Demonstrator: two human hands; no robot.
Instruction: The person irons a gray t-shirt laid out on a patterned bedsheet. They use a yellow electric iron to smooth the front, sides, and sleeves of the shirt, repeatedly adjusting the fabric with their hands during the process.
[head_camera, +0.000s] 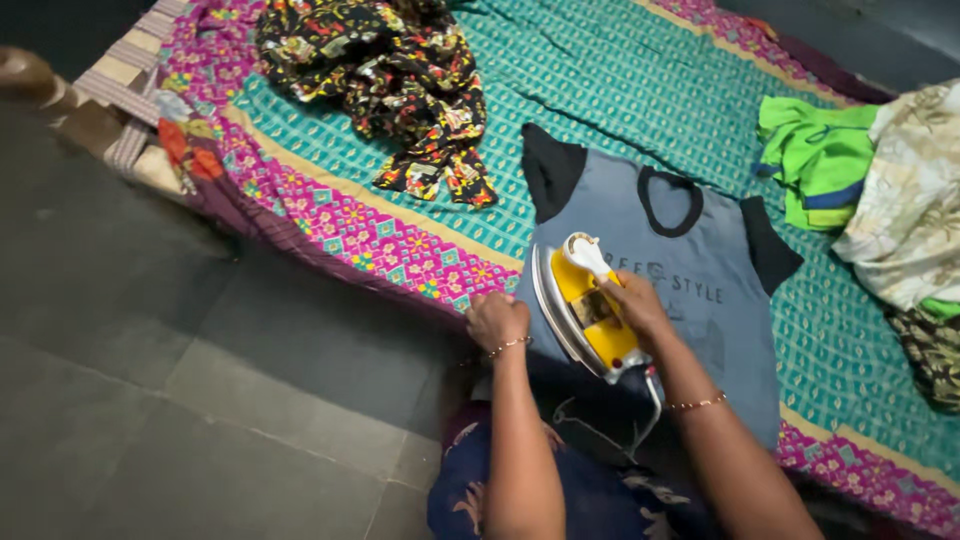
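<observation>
R hand (632, 305) grips yellow iron (590, 305), tilted on grey t-shirt (690, 290); L hand (497, 320) closed, pinning shirt's hem at bedspread (600, 90) near edge.

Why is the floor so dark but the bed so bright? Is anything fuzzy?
In the head view, light falls on the bedspread while the floor lies in shade; the iron and right hand look slightly soft, and straight edges bend a little near the corners.
</observation>
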